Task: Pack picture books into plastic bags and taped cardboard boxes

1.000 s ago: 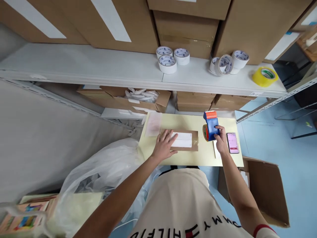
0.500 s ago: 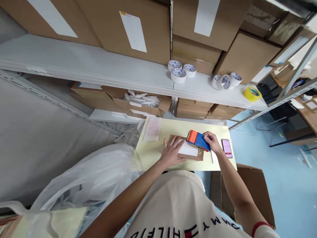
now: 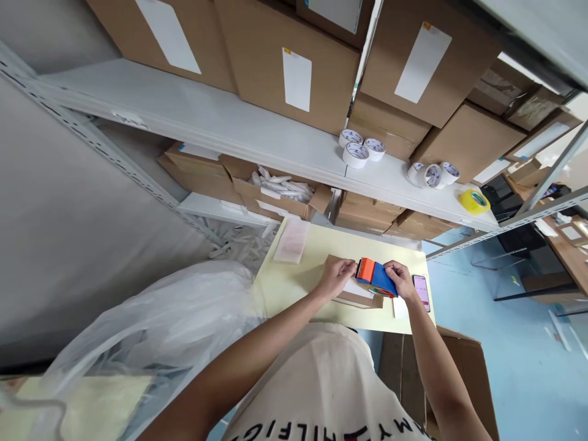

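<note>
A flat brown cardboard parcel (image 3: 362, 299) with a white label lies on a pale yellow table (image 3: 294, 282). My right hand (image 3: 402, 280) is closed around a blue and orange tape dispenser (image 3: 374, 277), held low over the parcel. My left hand (image 3: 339, 275) is at the dispenser's orange front end, fingers curled in a pinch there; what they grip is too small to make out. A phone (image 3: 421, 291) with a lit screen lies on the table just right of my right hand.
A pink-white sheet (image 3: 293, 239) lies at the table's far left. White tape rolls (image 3: 359, 149) and a yellow roll (image 3: 473, 200) sit on the white shelf (image 3: 220, 125) among cardboard boxes. A large clear plastic bag (image 3: 160, 331) bulges at left. An open carton (image 3: 463, 373) stands at right.
My left hand lifted off the parcel and came to the dispenser's front end. The dispenser moved from upright at the right down over the parcel. The camera tilted up and left.
</note>
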Motion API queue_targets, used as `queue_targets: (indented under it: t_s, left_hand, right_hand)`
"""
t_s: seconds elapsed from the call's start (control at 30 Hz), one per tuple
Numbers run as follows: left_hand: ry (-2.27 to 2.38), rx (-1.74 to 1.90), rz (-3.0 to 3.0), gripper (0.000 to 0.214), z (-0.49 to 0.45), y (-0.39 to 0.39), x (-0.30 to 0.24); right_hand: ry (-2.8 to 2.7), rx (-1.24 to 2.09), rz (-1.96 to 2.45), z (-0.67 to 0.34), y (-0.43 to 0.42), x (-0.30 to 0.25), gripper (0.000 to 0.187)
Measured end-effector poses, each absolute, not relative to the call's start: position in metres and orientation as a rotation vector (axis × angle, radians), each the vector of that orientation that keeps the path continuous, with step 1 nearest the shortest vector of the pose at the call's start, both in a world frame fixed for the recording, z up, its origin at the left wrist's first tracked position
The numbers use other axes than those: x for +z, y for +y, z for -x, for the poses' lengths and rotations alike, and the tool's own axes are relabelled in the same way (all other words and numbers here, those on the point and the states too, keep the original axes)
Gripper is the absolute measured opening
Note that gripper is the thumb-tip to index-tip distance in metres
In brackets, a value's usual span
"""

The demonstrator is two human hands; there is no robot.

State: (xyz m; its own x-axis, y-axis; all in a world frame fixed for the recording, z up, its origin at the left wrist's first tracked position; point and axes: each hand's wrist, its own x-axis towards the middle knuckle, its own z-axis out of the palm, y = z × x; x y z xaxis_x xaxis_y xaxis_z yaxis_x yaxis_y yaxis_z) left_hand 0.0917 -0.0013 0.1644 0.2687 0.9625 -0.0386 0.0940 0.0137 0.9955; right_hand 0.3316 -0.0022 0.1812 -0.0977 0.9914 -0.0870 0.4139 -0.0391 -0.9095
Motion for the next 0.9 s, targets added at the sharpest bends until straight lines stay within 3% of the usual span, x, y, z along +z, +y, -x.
queue_targets:
  t_s: [0.3,0.63,0.9]
  left_hand:
    - [1.190,0.745,-1.283,0.026,-0.088,0.016,0.186]
    - [1.475,0.734,-1.263,0.032,-0.001,0.020,0.138]
    - [1.649,0.533,-1.576,0.032,-0.020,0.014,0.101]
  right_hand:
    - [-1.669,0.938,1.528,-0.323,-0.008,0.191,0.043]
    - [-1.830,0.857,1.711,-0.348,-0.019,0.203,0.037]
    - [-1.935,0.802,1.754,-0.338,-0.014,0.199,0.034]
